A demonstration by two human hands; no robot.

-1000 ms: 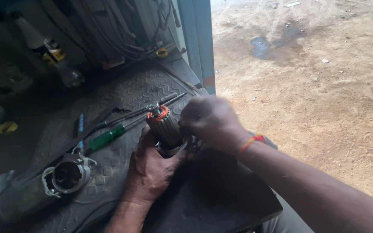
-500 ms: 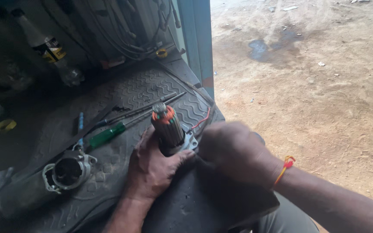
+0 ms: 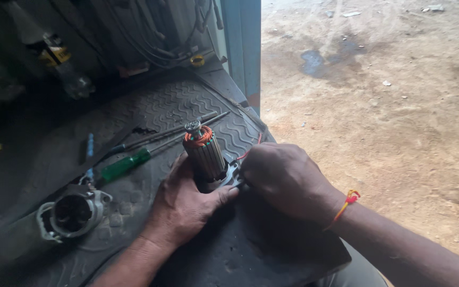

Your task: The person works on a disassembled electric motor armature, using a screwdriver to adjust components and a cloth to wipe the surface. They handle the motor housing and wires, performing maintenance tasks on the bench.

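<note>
A black ribbed rubber mat [image 3: 187, 106] lies under both hands. The left hand [image 3: 184, 204] has its fingers wrapped around the base of an upright copper-wound motor armature [image 3: 204, 154]. The right hand [image 3: 288, 178] has its fingers curled closed at the armature's lower right side. A round grey metal housing [image 3: 73, 212] and a green-handled screwdriver [image 3: 126, 165] lie left of the fingers.

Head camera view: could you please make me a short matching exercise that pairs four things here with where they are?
Things:
1. motor armature
2. green-handled screwdriver
3. round metal housing
4. thread bracelet

Places:
A. on the right wrist
B. upright, gripped at its base by the left hand
C. flat on the ribbed mat, left of the armature
D. lower left of the mat

Pairs: 1-B, 2-C, 3-D, 4-A
</note>
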